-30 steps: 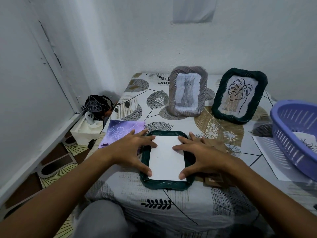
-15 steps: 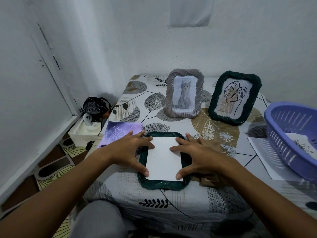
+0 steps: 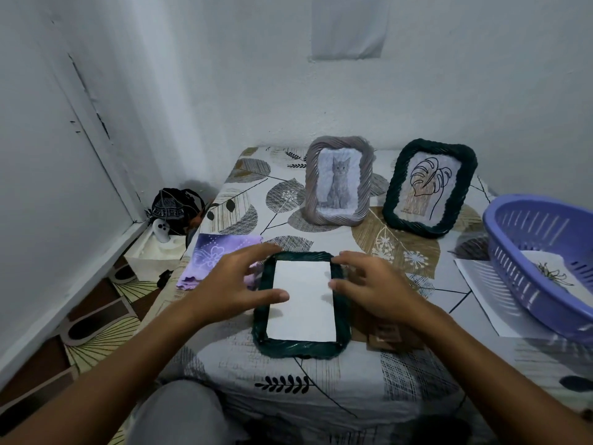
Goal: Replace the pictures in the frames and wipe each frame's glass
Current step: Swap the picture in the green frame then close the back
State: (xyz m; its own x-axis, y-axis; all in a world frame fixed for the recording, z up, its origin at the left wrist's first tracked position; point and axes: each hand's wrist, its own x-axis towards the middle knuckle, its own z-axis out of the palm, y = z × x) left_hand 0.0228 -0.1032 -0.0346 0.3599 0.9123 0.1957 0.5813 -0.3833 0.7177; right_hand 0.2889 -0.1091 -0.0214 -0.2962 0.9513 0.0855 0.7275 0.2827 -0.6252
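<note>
From the head camera, we see a dark green frame (image 3: 300, 305) lying face down at the near edge of the table (image 3: 321, 390), a white sheet (image 3: 301, 303) seated in its back. Half a second ago both palms pressed its sides; now the left hand (image 3: 231, 284) and right hand (image 3: 372, 287) have lifted, fingers spread and holding nothing. We judge the picture seated, with the brown backing board (image 3: 390, 338) at near right due next.

I see a dark green frame (image 3: 300, 346) around white paper (image 3: 301, 303). Purple floral cloth (image 3: 213, 256), lavender basket (image 3: 542, 261). Leaf-print tablecloth (image 3: 353, 374), grey and tan.
</note>
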